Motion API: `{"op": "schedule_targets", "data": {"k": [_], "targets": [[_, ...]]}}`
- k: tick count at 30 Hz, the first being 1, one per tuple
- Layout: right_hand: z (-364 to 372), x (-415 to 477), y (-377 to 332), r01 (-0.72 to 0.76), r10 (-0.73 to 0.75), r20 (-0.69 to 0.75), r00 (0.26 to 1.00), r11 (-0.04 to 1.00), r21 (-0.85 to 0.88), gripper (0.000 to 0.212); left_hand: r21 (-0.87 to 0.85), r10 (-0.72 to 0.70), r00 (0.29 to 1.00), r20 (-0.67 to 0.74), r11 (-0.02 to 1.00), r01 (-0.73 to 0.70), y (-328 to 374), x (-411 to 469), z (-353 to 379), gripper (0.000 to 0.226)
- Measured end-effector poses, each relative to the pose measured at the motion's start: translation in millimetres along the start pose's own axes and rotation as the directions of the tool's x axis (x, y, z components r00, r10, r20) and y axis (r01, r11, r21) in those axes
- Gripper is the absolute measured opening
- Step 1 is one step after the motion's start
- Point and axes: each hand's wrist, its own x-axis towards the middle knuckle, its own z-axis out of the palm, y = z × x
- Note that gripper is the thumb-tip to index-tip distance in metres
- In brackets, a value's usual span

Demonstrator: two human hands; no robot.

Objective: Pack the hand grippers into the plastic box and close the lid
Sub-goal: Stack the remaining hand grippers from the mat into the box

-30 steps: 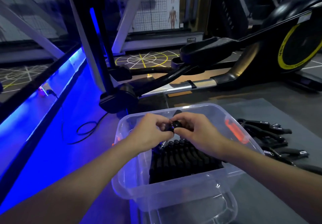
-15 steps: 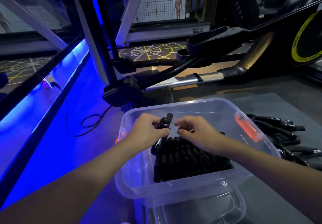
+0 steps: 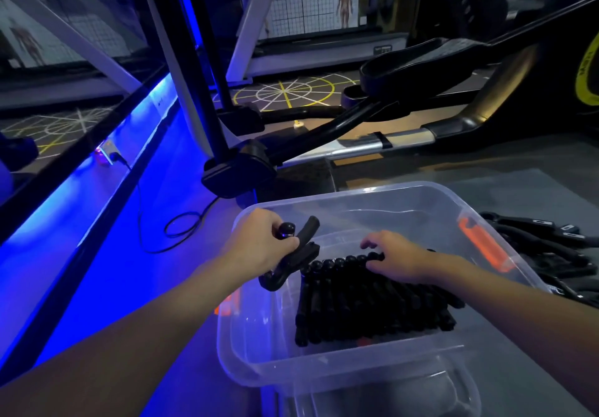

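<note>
Midway through packing. Gripping one hand gripper [image 3: 299,248] in the curled left hand [image 3: 259,249], above the left rim of the plastic box [image 3: 356,381], not yet laid in. Resting the right hand [image 3: 398,259], fingers loose and holding nothing, on the packed row [image 3: 372,303] inside the box. Next, likely: lowering it into the gap left of that row, handles parallel. Then fetching from the loose pile [image 3: 551,245] right of the box; lid last.

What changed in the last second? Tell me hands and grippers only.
The right hand let go of the hand gripper that both hands had held over the plastic box, and dropped onto the packed row, fingers touching its far ends. The left hand kept the gripper and carried it toward the box's left side. The box, the packed row and the loose grippers beside it stayed put.
</note>
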Motion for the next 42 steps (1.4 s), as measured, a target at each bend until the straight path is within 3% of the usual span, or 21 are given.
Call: {"op": "schedule_targets", "data": {"k": [6, 17, 28, 34, 42], "targets": [[4, 8, 5, -0.015, 0.029, 0.084, 0.996, 0.987, -0.162, 0.063, 0.126, -0.075, 0.986, 0.151, 0.99, 0.056, -3, 1, 11, 0.032], [9, 11, 15, 0.015, -0.002, 0.078, 0.997, 0.986, -0.165, 0.06, 0.268, -0.213, 0.936, 0.28, 0.954, 0.136, -17, 5, 39, 0.041], [9, 9, 14, 0.037, -0.025, 0.068, 0.997, 0.983, -0.182, 0.059, 0.103, -0.35, 0.895, 0.275, 0.937, 0.335, -24, 2, 64, 0.038], [5, 3, 18, 0.054, -0.042, 0.096, 0.994, 0.99, -0.127, 0.077, -0.023, -0.352, 0.887, 0.299, 0.926, 0.376, -30, 3, 76, 0.038], [5, 3, 17, 0.066, -0.053, 0.097, 0.994, 0.988, -0.14, 0.075, -0.02, -0.35, 0.858, 0.376, 0.923, 0.385, -33, 6, 79, 0.023]]}}
